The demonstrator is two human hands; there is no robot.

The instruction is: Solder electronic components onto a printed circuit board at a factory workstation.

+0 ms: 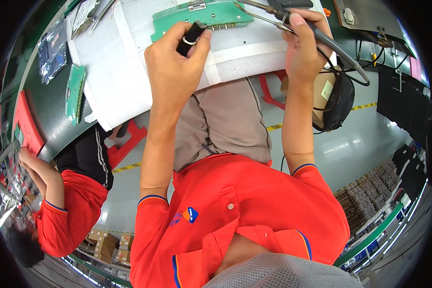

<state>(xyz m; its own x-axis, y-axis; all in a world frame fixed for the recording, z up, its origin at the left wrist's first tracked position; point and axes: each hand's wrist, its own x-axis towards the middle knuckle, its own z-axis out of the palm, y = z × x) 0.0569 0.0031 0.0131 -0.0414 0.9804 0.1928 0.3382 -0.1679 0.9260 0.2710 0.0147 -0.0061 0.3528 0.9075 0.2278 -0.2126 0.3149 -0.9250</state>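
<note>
My left hand (pixel 175 62) is closed around a small black brush (pixel 190 41) with a white ring; its dark bristles touch or hover just over the near edge of a green circuit board (pixel 177 21). A metal connector and a row of gold-coloured pins show on the board. In my right hand (pixel 306 53), beside the board's right end, is a soldering iron (pixel 317 34) with a thick grey cable. A thin, bent metal tool like tweezers (pixel 261 18) also runs into that grip; the fingers partly hide it.
White foam padding (pixel 115 72) covers the bench. Left of it lie another green board (pixel 75 93) and silvery bags (pixel 53 50). A person in red (pixel 77 206) sits at the left by a red tray (pixel 28 125). A carton and black bag (pixel 341 101) stand at the right, with loose cables.
</note>
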